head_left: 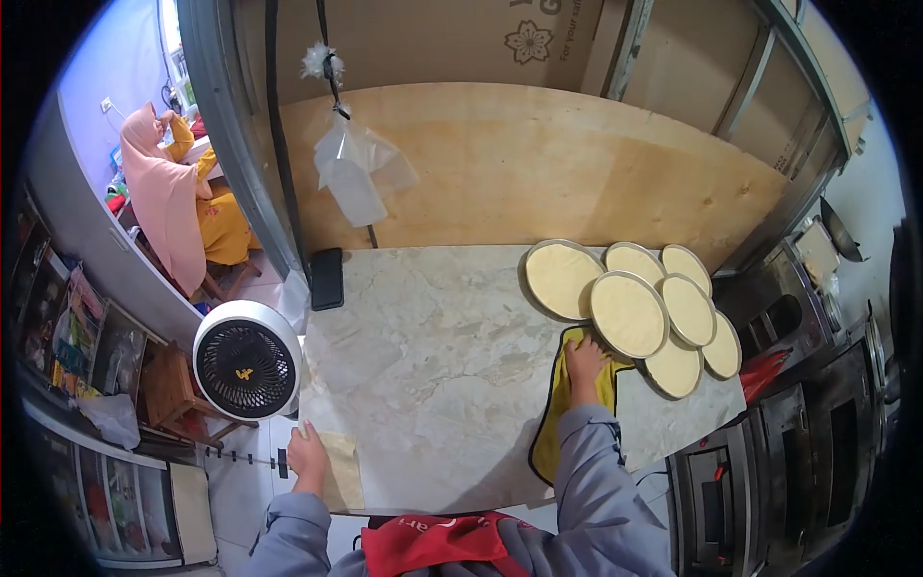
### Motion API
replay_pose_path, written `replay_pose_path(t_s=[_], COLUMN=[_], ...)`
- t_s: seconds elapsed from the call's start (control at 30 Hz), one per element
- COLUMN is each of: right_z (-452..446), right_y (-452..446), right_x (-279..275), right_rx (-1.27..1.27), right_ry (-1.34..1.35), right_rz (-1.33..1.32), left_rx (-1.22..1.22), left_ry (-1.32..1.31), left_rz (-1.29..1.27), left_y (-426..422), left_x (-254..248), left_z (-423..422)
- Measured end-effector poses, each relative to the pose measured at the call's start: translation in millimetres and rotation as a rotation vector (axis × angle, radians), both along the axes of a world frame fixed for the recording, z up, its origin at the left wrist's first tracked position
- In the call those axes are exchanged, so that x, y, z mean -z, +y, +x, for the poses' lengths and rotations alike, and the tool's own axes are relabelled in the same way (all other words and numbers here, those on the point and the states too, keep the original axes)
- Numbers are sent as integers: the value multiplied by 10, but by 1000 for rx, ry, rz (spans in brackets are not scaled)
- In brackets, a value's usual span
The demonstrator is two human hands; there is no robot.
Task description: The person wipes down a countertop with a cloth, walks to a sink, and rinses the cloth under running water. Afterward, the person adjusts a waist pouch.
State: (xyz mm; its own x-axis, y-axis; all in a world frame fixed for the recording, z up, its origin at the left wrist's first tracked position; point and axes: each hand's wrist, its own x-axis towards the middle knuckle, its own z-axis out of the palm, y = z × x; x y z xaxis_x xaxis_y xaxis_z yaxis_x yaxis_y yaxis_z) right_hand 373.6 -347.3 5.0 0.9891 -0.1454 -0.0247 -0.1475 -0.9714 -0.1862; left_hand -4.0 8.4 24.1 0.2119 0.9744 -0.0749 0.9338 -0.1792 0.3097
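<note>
Pans [630,315] close beside yellow cloth [549,435]

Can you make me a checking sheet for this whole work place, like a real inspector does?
Surface: pale marble-patterned table.
Job's things: yellow cloth with dark edging; seven round pans with pale contents, bunched at right, some overlapping.
Clutter: black phone-like object, back left corner; beige sheet, front left.
Hands: right hand on the cloth; left hand at the left edge, grip unclear.
Cables: dark cord with hanging plastic bag.
Surroundings: white fan and seated person at left; ovens at right.
</note>
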Motion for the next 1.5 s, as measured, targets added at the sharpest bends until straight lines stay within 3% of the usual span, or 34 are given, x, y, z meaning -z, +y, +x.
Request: replay_pose_path(t_s=[0.53,0.73,0.87,0.9,0.97,1.07,1.1,1.17,1.2,1.23,1.33,1.43,1.5], right_z=[-638,-1760,-2650,-2784,-2984,-2709,-2498,-1944,-1586,-1273,-508,-489,-692], right_y=[987,1611,1669,1602,1505,1448,1435,1419,1373,1349,1280,1492,1719], right_x=[64,16,-104,0,162,-145,-8,-105,63,12,7,-50,-40], right_rx=[-349,-1015,-1603,-1608,-1926,-1875,-1783,-1499,-1408,-1246,-819,-610,-686], right_ry=[-114,-93,156,155,32,78,129,205,36,-66,-55,-70,-56], right_rz=[50,90,16,17,214,49,152,137,293,66,12,19,31], left_rx=[-11,-9,10,12,6,2,10,10,17,12,20,20,13], left_ry=[-16,-16,-35,-41,-40,-40,-40,-40,-42,-42,-27,-16,-26], left_rz=[-17,-6,-10,-6,-9,-4,6,10,15,14,23,25,29], left_y=[-4,2,15,8,9,22,31,29,26,20,22,24,24], left_x=[-11,9,29,21,18,64,76,75,72,67,53,68,77], left_z=[-4,-13,-27,-26,-24,-29,-37,-44,-38,-38,-42,-38,-38])
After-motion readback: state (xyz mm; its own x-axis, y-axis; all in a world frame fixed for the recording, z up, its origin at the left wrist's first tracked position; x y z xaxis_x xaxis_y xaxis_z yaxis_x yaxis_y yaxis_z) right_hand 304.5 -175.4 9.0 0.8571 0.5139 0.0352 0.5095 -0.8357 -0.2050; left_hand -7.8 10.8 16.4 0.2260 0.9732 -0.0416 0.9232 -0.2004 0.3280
